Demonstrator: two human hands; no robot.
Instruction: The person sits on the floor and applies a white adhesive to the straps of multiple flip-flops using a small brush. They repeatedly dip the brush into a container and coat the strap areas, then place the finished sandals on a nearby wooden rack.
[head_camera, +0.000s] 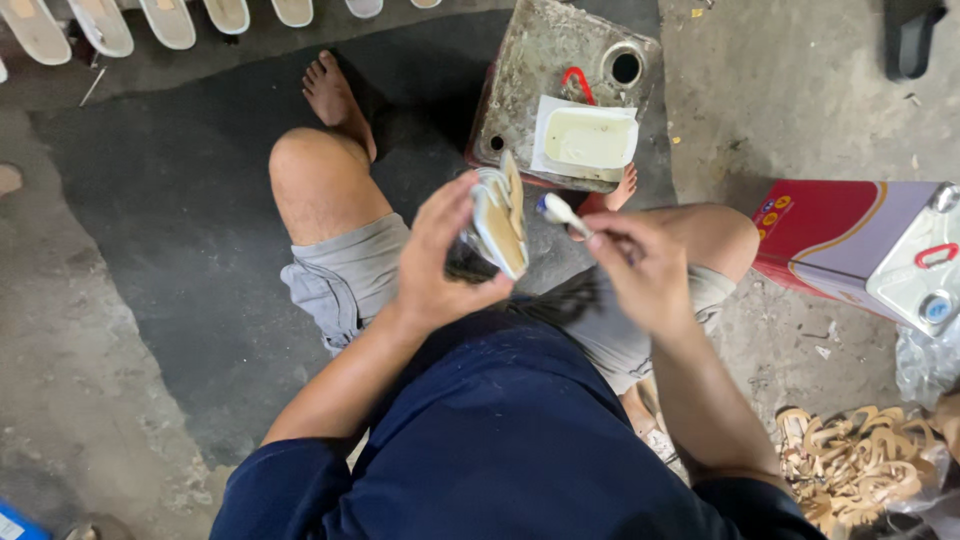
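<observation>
My left hand (432, 262) grips a tan shoe sole (503, 222), held upright on its edge above my lap. My right hand (640, 268) pinches a small brush (558, 212) whose white, glue-coated tip sits just right of the sole, close to its face. Ahead of the hands, a white tray of pale glue (586, 140) rests on top of a dirty metal can (560, 70). I sit on the ground with bare knees spread to either side.
A row of pale soles (170, 20) lies along the far left on the concrete floor. A red and silver tin can (880, 250) lies at the right. A heap of tan strap pieces (850, 465) sits at the lower right beside clear plastic.
</observation>
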